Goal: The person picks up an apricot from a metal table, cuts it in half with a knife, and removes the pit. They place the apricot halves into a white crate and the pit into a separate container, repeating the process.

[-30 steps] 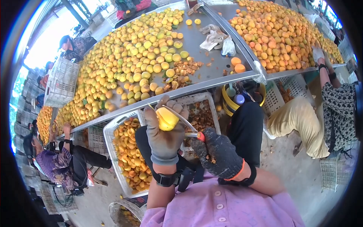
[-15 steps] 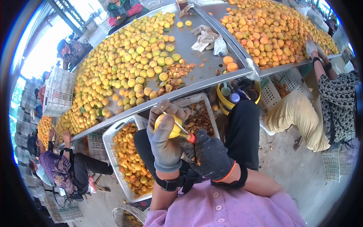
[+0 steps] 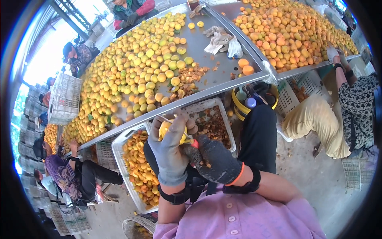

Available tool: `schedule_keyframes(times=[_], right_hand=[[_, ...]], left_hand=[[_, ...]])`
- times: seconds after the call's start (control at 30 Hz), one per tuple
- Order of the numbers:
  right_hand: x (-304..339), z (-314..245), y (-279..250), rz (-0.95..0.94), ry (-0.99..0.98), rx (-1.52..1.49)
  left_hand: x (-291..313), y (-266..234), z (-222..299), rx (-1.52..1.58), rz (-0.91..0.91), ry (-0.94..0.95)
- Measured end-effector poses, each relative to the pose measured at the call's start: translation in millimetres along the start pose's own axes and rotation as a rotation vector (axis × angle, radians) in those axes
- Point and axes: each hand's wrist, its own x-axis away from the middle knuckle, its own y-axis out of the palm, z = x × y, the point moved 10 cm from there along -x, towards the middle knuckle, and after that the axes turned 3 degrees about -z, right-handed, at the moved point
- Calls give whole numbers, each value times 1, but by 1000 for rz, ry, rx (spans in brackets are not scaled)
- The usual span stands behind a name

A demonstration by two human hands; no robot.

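Observation:
In front of my chest, my left hand (image 3: 170, 153), in a stained grey glove, is closed around a yellow apricot (image 3: 163, 130). My right hand (image 3: 221, 162), in a dark glove with an orange cuff edge, grips a thin metal tool with a red handle (image 3: 194, 143). The tool's slim shaft reaches toward the apricot; my left fingers partly hide where it meets the fruit. Below my hands on the left stands a white crate (image 3: 118, 155) of opened orange apricots. Behind my hands, another white crate (image 3: 229, 139) holds brown pits and scraps.
A metal table (image 3: 199, 46) bears a large heap of yellow apricots (image 3: 131, 63), scraps and a crumpled white glove (image 3: 218, 42). Riper apricots (image 3: 282, 42) fill the adjoining table. A yellow bucket (image 3: 235, 110) stands beneath the edge. Co-workers sit left, right and across; a basket is at lower left.
My left hand has shifted slightly left and down with the apricot, its fingers now covering more of the fruit. My right hand keeps its grip on the tool. The view has shifted slightly.

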Motion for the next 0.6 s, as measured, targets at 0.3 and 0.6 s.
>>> schedule_keyframes(times=[0.3,0.6], right_hand=[[1,-3,18,-90,181,-356],[-1,-20,-22,-88,-17,272]], left_hand=[[-13,21,-16,657,-320,-58],[-16,-20,-27,342,-40,-138]])
